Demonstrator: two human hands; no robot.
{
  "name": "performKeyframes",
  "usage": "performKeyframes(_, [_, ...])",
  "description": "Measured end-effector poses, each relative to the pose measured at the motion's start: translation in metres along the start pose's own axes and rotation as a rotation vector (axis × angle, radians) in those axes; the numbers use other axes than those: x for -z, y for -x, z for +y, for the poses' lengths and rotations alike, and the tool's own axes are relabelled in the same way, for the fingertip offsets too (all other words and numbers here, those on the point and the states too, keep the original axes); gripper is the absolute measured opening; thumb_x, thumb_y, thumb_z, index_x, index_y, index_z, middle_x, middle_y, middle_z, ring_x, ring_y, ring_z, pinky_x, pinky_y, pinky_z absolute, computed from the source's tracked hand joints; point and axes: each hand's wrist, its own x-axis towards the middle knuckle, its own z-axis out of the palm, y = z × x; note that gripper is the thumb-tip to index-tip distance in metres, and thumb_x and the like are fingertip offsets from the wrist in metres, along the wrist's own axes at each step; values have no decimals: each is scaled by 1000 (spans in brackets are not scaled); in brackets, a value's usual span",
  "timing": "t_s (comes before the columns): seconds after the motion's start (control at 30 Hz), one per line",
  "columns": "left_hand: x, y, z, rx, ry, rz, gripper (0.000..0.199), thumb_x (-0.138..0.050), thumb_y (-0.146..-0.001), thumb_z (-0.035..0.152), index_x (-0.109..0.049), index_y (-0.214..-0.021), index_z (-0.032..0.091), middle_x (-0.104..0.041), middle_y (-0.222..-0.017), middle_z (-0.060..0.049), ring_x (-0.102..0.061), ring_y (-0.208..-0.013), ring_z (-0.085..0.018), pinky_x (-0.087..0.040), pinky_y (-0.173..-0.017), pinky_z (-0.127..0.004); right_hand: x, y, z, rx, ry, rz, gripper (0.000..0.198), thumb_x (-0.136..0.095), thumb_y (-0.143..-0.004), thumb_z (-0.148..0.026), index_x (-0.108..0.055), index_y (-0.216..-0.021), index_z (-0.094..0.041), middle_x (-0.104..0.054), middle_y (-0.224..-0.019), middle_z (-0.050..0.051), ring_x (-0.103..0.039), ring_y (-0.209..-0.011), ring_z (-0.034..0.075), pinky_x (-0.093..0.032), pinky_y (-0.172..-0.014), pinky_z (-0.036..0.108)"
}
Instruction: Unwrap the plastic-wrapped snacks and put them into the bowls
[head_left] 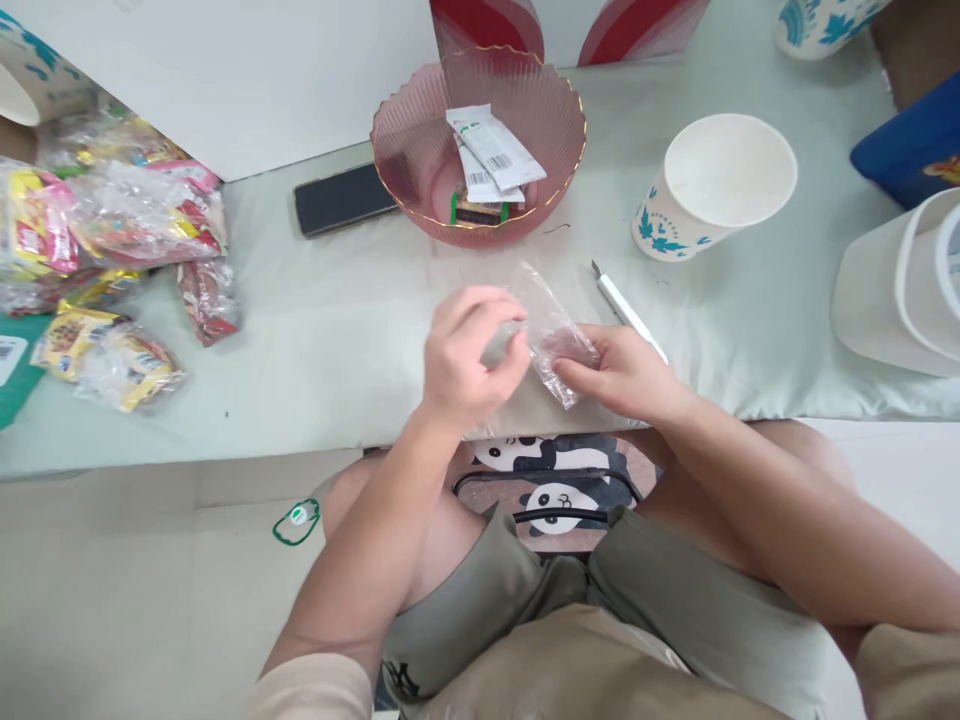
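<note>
My right hand pinches a clear plastic bag between thumb and fingers, over the front part of the table. Just left of the bag is my left hand, its fingers curved and a gap showing between them and the thumb; nothing is visible in it. A white utility knife with its blade out lies behind my right hand. Beyond both hands stands a pink ribbed glass bowl with a gold rim. White wrapped packets and a small green-edged snack lie inside it.
A black phone lies left of the bowl, partly under its rim. Bagged snacks pile up at the left. A paper cup, a white plastic container and a blue package stand at the right. A white box backs the table.
</note>
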Motion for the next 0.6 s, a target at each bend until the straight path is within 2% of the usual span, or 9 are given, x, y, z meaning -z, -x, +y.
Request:
performKeyframes(0.1, [-7,2,2,-26,51,-235,24,-66,-85,24,-70,-108,22,-74,-119,-9,-67,-115,-27,-51,-106,-43,0,0,-1,112,-96,-29,13,-61,-84,-31,-62,-77,-20,-61,-68,-1,-55,-66,15,-44,-65,29])
performKeyframes(0.17, [-10,1,1,21,129,-334,28,-64,-86,24,-69,-113,20,-76,-118,-9,-70,-110,-25,-54,-100,-39,-1,0,0,171,-172,-51,12,-60,-87,-31,-66,-86,-20,-66,-77,0,-60,-72,17,-48,-69,30])
performKeyframes(0.27, [-10,-1,-2,157,185,-355,31,-65,-84,24,-69,-114,19,-77,-109,-6,-71,-97,-20,-56,-89,-33,-3,-1,6,194,-227,-21,17,-61,-89,-34,-69,-98,-21,-71,-89,3,-65,-81,19,-53,-74,33])
performKeyframes(0.37, [-8,-2,-5,302,249,-321,36,-67,-83,26,-68,-118,19,-76,-104,-4,-68,-83,-16,-54,-76,-29,-5,-3,14,159,-203,218,26,-73,-82,-34,-65,-104,-23,-70,-106,7,-66,-93,21,-55,-77,34])
performKeyframes(0.43, [-7,-2,-8,388,366,-349,39,-69,-82,27,-67,-121,20,-73,-97,-3,-64,-73,-13,-51,-66,-26,-6,-4,18,150,-218,301,40,-79,-75,-32,-62,-110,-24,-68,-115,8,-66,-101,22,-56,-80,35])
performKeyframes(0.5, [-7,-3,-9,459,529,-395,43,-71,-82,30,-64,-124,22,-69,-87,-1,-60,-66,-11,-49,-61,-24,-6,-4,18,128,-275,235,39,-79,-76,-33,-62,-109,-23,-69,-106,7,-66,-94,21,-56,-78,35])
performKeyframes(0.6, [-9,-4,-8,540,699,-434,57,-79,-77,31,-57,-130,24,-66,-83,1,-61,-67,-12,-51,-62,-24,-4,-3,14,56,-321,204,21,-73,-82,-34,-60,-94,-22,-63,-79,1,-60,-70,15,-51,-65,30])
